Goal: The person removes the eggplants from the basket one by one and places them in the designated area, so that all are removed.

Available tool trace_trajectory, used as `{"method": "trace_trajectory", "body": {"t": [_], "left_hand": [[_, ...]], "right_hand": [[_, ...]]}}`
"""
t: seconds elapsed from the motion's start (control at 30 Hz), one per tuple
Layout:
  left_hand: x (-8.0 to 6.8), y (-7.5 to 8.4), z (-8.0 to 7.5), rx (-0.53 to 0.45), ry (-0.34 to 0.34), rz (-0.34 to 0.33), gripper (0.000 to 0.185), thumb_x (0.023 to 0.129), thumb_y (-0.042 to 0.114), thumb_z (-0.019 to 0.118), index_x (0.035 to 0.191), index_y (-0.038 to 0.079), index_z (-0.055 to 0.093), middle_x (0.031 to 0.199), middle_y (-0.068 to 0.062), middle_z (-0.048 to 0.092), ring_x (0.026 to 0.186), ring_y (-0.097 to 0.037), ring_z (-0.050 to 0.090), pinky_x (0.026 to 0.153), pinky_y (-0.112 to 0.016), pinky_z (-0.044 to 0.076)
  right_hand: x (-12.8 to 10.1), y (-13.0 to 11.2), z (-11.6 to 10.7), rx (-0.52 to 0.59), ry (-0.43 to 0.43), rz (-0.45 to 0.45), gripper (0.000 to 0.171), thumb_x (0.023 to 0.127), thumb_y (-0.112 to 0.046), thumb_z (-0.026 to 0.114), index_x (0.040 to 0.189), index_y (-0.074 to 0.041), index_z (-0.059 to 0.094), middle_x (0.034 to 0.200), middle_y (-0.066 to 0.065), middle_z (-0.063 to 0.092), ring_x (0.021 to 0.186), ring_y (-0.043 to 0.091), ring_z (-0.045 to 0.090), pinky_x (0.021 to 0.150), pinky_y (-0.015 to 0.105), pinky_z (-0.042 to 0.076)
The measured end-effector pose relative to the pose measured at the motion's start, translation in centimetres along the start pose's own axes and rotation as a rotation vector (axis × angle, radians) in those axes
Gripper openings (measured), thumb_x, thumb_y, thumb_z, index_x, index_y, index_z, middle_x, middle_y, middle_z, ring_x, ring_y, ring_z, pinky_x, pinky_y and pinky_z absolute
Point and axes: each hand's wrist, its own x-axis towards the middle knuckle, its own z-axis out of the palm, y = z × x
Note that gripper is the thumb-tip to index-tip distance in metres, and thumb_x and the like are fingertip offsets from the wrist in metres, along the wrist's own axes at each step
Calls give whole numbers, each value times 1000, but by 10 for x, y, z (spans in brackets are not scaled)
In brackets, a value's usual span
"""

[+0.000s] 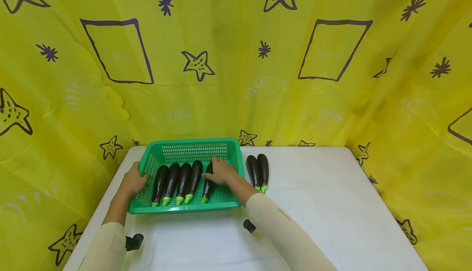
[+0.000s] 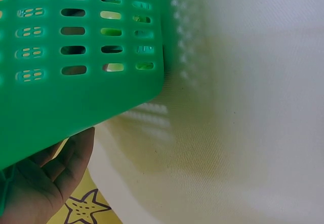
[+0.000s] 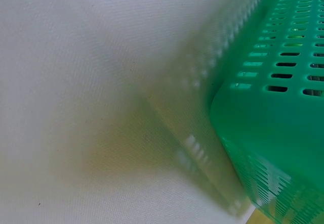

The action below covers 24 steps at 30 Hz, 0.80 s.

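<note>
A green plastic basket (image 1: 184,208) stands on the table, with several dark eggplants (image 1: 172,181) lying side by side in it, green stem ends toward me. My left hand (image 1: 133,179) holds the basket's left rim; in the left wrist view, the fingers (image 2: 76,158) curl at the rim from outside. Inside the basket, my right hand (image 1: 221,170) grips the upper part of another eggplant (image 1: 208,189), set slightly right of the row. The right wrist view shows the basket's side wall (image 3: 283,113) but not the hand.
Two more eggplants (image 1: 263,170) lie together on the white table (image 1: 313,205), just right of the basket. A yellow curtain (image 1: 228,103) with drawn stars hangs behind the table and along its sides. Black wrist-camera mounts (image 1: 134,242) stick out by the forearms.
</note>
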Motion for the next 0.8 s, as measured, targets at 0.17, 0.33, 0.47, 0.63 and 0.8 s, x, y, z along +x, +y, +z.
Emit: {"method": "trace_trajectory", "body": {"t": [0.17, 0.33, 0.47, 0.63, 0.8], "left_hand": [[-1, 0, 0, -2, -2, 0, 62, 103, 11, 48, 148, -20, 19, 138, -48, 41, 120, -62, 50, 97, -73, 43], [0, 1, 0, -1, 0, -5, 61, 104, 11, 47, 148, -20, 19, 137, -48, 41, 120, -62, 50, 97, -72, 43], [0, 1, 0, -2, 1, -6, 61, 104, 11, 47, 148, -20, 19, 137, -48, 41, 120, -62, 50, 97, -72, 43], [0, 0, 0, -5, 2, -6, 60, 103, 10, 47, 148, -20, 19, 136, -48, 42, 119, -62, 50, 97, -73, 43], [-1, 1, 0, -3, 6, -4, 60, 103, 10, 47, 148, -20, 20, 136, -48, 43, 119, -62, 51, 96, -73, 43]], "right_hand": [[-1, -1, -1, -11, -7, -4, 72, 99, -48, 72, 153, -10, 45, 150, 18, 52, 138, 38, 50, 110, 54, 42], [-3, -2, -2, 6, -23, 8, 69, 99, -42, 73, 153, -10, 44, 149, 18, 53, 136, 38, 50, 109, 53, 43], [-3, -3, -3, 20, -33, 10, 68, 99, -38, 74, 153, -10, 44, 148, 18, 53, 136, 39, 50, 108, 53, 44], [-2, -2, -2, 46, -38, -4, 69, 99, -31, 74, 155, -8, 42, 150, 20, 51, 138, 40, 49, 107, 52, 45], [0, 0, -1, 63, -42, -23, 69, 98, -27, 73, 155, -6, 41, 152, 21, 49, 140, 39, 48, 108, 51, 45]]}}
